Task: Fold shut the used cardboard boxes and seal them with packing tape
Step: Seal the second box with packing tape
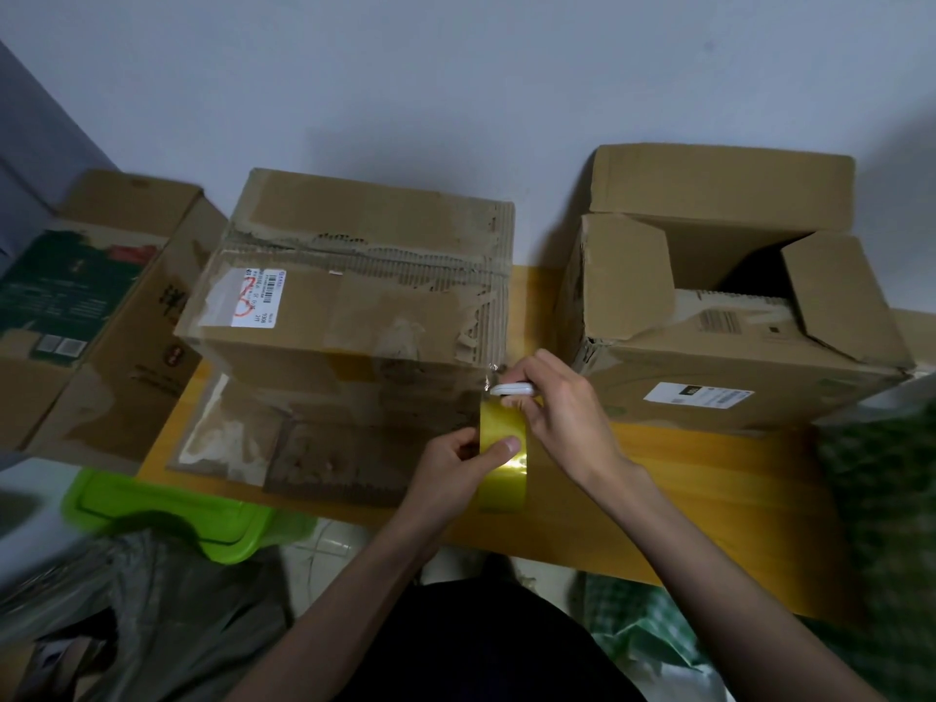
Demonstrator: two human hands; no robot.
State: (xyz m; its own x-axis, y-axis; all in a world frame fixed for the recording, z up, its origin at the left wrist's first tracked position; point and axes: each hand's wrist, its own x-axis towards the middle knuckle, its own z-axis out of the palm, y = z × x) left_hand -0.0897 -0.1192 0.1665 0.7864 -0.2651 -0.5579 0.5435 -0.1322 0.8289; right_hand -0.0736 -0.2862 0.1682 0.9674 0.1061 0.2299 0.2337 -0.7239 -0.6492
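Note:
A worn cardboard box [354, 306] with its flaps folded shut stands on the yellow table [684, 478], old tape and a shipping label on top. At its front right corner my left hand [451, 473] grips a yellow tape roll [501, 458]. Just above the roll, my right hand [562, 412] holds a small white cutter [511, 389] against a clear strip of tape that runs up to the box corner. A second box [724, 296] stands to the right with its top flaps open.
A third box [101, 306] with a green printed packet on it sits at the left. A green plastic lid [167, 514] lies below the table's front left edge. Grey cloth and green checked fabric lie on the floor. A pale wall is behind the boxes.

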